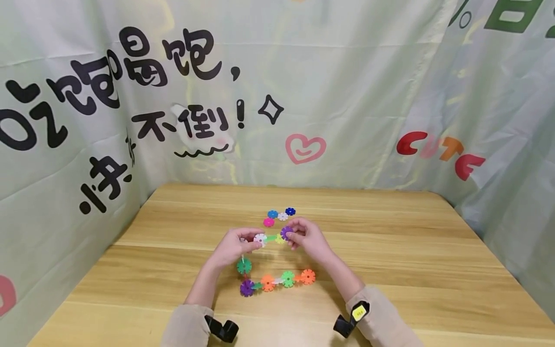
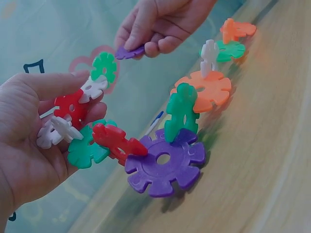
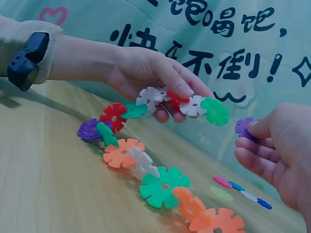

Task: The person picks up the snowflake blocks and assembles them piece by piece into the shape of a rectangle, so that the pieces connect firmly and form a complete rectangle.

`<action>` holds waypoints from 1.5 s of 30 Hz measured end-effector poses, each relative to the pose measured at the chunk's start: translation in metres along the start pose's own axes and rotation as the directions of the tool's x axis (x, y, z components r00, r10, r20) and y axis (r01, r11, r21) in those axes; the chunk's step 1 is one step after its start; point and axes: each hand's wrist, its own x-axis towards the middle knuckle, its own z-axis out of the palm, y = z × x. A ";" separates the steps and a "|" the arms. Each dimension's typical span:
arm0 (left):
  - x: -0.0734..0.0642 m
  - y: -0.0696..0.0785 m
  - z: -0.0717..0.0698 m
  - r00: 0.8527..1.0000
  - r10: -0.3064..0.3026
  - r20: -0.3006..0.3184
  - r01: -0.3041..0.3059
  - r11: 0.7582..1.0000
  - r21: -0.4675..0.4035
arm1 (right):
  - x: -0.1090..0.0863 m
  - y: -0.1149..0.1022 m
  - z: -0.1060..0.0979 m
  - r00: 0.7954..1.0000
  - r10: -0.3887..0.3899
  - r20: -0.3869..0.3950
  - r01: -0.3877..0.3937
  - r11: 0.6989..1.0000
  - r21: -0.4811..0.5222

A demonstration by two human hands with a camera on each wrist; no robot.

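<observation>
Near the centre of the head view, we see both hands raised over the wooden bench [image 1: 412,270]. The left hand [image 1: 234,248] has its thumb and fingers curled around a chain [image 1: 248,292] of notched plastic discs, gripping it by the red and white pieces near its upper end. We cannot tell exactly how many pieces those fingers cover. The right hand [image 1: 309,238] pinches a loose purple disc [image 1: 286,233] between thumb and fingers, just beside the green end disc [image 3: 215,111] of the chain — in the right wrist view a gap shows between the two.

From the left hand the chain drops to a purple corner disc [image 2: 187,167], then runs rightward in the lower middle of the head frame through green, orange and white pieces to an orange end disc [image 1: 308,276].

Beyond the hands, in the upper middle of the bench, we find a pink disc [image 1: 269,222], a light blue disc [image 1: 272,214], a white disc [image 1: 283,216] and a dark blue disc [image 1: 290,211] lying close together. A yellow-green disc [image 3: 221,193] lies near them, low and right of centre in the right wrist view.

A pale cloth [image 1: 360,96] fills the background, printed with black characters at upper left, a pink heart [image 1: 306,153] and coloured letters [image 1: 451,148] at right.
</observation>
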 end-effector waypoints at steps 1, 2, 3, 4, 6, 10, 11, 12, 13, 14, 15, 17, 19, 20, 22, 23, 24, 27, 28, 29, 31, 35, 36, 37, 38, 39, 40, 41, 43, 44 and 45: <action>0.000 0.001 0.000 1.000 0.002 0.000 -0.002 1.000 0.001 | -0.001 -0.001 0.001 1.000 -0.013 -0.003 0.013 1.000 -0.004; 0.000 0.001 0.000 1.000 0.003 -0.001 -0.003 1.000 0.000 | -0.001 -0.001 0.001 1.000 -0.025 -0.004 0.025 1.000 -0.011; 0.001 0.002 0.000 1.000 0.005 -0.001 -0.005 1.000 0.002 | -0.001 -0.001 0.002 0.999 -0.037 -0.005 0.037 0.999 -0.018; 0.001 0.002 0.000 1.000 0.006 -0.003 -0.006 1.000 0.003 | -0.002 -0.002 0.003 0.999 -0.047 -0.006 0.047 0.999 -0.021; 0.002 0.003 0.000 1.000 0.010 -0.007 -0.010 1.000 0.006 | -0.002 -0.003 0.004 0.998 -0.062 -0.001 0.062 0.998 -0.020; 0.003 0.003 0.000 1.000 0.017 -0.016 -0.017 1.000 0.017 | -0.003 -0.005 0.005 0.998 -0.065 0.011 0.065 0.998 0.001; 0.003 0.003 0.000 1.000 0.019 -0.016 -0.019 1.000 0.019 | -0.003 -0.005 0.006 0.998 -0.067 0.014 0.066 0.998 0.005; 0.003 0.003 0.000 1.000 0.021 -0.017 -0.020 1.000 0.018 | -0.003 -0.005 0.006 0.997 -0.070 0.016 0.070 0.998 0.004; 0.003 0.003 0.000 1.000 0.020 -0.017 -0.020 1.000 0.016 | -0.004 -0.006 0.006 0.997 -0.076 0.016 0.076 0.997 0.004; 0.003 0.004 0.000 1.000 0.019 -0.017 -0.019 1.000 0.014 | -0.004 -0.005 0.007 0.996 -0.084 0.015 0.083 0.997 0.003; 0.003 0.004 0.000 1.000 0.019 -0.017 -0.019 1.000 0.011 | -0.004 -0.005 0.007 0.996 -0.090 0.014 0.090 0.996 0.003; 0.002 0.004 0.000 1.000 0.017 -0.017 -0.017 1.000 0.006 | -0.004 -0.004 0.008 0.995 -0.097 0.008 0.097 0.995 0.002; 0.001 0.004 0.001 1.000 0.015 -0.018 -0.015 1.000 0.003 | -0.005 -0.004 0.008 0.995 -0.102 0.003 0.102 0.995 0.003; 0.001 0.004 0.001 1.000 0.014 -0.019 -0.014 1.000 0.003 | -0.005 -0.004 0.008 0.995 -0.102 0.000 0.102 0.995 0.004; 0.001 0.004 0.001 1.000 0.011 -0.021 -0.011 1.000 0.001 | -0.005 -0.004 0.009 0.995 -0.102 -0.003 0.102 0.995 0.001; 0.000 0.004 0.002 1.000 0.009 -0.022 -0.009 1.000 0.000 | -0.005 -0.003 0.010 0.995 -0.103 -0.003 0.103 0.995 -0.001; 0.000 0.004 0.002 1.000 0.009 -0.023 -0.009 1.000 -0.001 | -0.005 -0.004 0.010 0.995 -0.103 -0.005 0.103 0.995 -0.005; 0.000 0.005 0.002 1.000 0.002 -0.025 -0.002 1.000 0.001 | -0.006 -0.005 0.011 0.995 -0.099 -0.009 0.099 0.995 -0.032; 0.000 0.005 0.002 1.000 0.000 -0.026 0.000 1.000 0.003 | -0.007 -0.006 0.012 0.995 -0.099 -0.010 0.098 0.994 -0.040; -0.001 0.005 0.002 1.000 -0.001 -0.026 0.001 1.000 0.003 | -0.008 -0.008 0.012 0.995 -0.100 -0.008 0.100 0.994 -0.050; 0.000 0.005 0.002 1.000 -0.004 -0.024 0.004 1.000 0.005 | -0.011 -0.015 0.012 0.994 -0.114 0.005 0.114 0.991 -0.072; 0.003 -0.002 0.002 1.000 0.001 -0.017 -0.002 1.000 -0.005 | -0.017 -0.029 0.014 0.991 -0.132 0.029 0.134 0.988 -0.080; 0.005 -0.006 0.002 1.000 0.004 -0.017 -0.004 1.000 -0.010 | -0.019 -0.032 0.015 0.991 -0.131 0.032 0.133 0.988 -0.075; 0.007 -0.010 0.003 1.000 0.005 -0.020 -0.006 1.000 -0.014 | -0.019 -0.033 0.015 0.992 -0.122 0.030 0.124 0.990 -0.065; 0.009 -0.014 0.003 1.000 0.010 -0.023 -0.011 1.000 -0.017 | -0.020 -0.034 0.015 0.993 -0.115 0.026 0.117 0.992 -0.054; 0.010 -0.018 0.004 1.000 0.012 -0.027 -0.012 1.000 -0.021 | -0.020 -0.034 0.016 0.994 -0.110 0.022 0.111 0.993 -0.039; 0.012 -0.022 0.004 0.999 0.011 -0.034 -0.012 1.000 -0.023 | -0.019 -0.033 0.016 0.994 -0.105 0.015 0.105 0.994 -0.023; 0.012 -0.023 0.005 0.999 0.012 -0.041 -0.013 1.000 -0.024 | -0.019 -0.031 0.017 0.995 -0.100 0.008 0.100 0.995 -0.006; 0.013 -0.025 0.006 0.998 0.009 -0.057 -0.011 1.000 -0.021 | -0.016 -0.025 0.017 0.996 -0.087 -0.002 0.087 0.996 0.033; 0.013 -0.025 0.006 0.998 0.007 -0.064 -0.008 1.000 -0.021 | -0.015 -0.021 0.018 0.997 -0.080 -0.005 0.080 0.996 0.049; 0.013 -0.025 0.007 0.997 0.001 -0.072 -0.003 1.000 -0.021 | -0.013 -0.017 0.018 0.997 -0.076 -0.009 0.077 0.995 0.063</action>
